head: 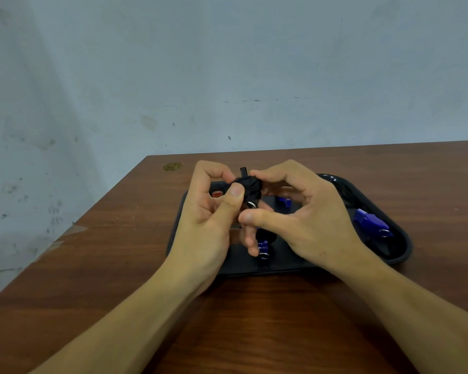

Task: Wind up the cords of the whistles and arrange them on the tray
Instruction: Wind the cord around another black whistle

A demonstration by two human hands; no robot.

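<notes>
At the centre of the frame, above the tray [400, 255], the black whistle [247, 188] is pinched between the left hand [211, 211] and right hand [303, 211], mouthpiece pointing up, cord wound round it.

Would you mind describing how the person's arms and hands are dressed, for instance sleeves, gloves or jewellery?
Both hands, the left hand and the right hand, are bare, with no gloves. No rings, watch or bracelet show on the fingers or wrists. Both forearms are uncovered as far as the frame shows; no sleeve is visible.
</notes>
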